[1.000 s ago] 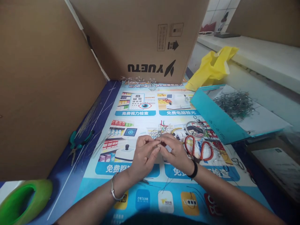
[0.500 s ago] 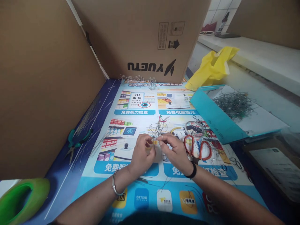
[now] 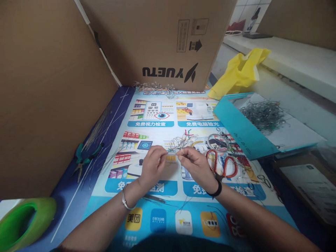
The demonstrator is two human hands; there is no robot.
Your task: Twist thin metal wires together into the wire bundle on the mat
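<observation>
My left hand [image 3: 152, 164] and my right hand [image 3: 195, 162] meet over the middle of a printed blue mat [image 3: 162, 224]. Both pinch a thin piece of wire [image 3: 175, 153] stretched between their fingertips. Just beyond the fingers lies a small tangle of coloured wire bits [image 3: 181, 141]. Red-handled scissors [image 3: 223, 166] lie on the mat right beside my right hand. A silver bangle is on my left wrist and a black band on my right.
A brown YUETU carton [image 3: 162, 45] stands behind and a cardboard wall [image 3: 47, 98] to the left. Green pliers [image 3: 84, 159] and long straight wires [image 3: 105, 133] lie left. A teal tray [image 3: 244, 129] holding a wire heap [image 3: 264, 113], a yellow bag [image 3: 238, 71], a green tape roll [image 3: 23, 220].
Both hands moved slightly away from me on the mat and drew a little apart, with the wire still pinched between them.
</observation>
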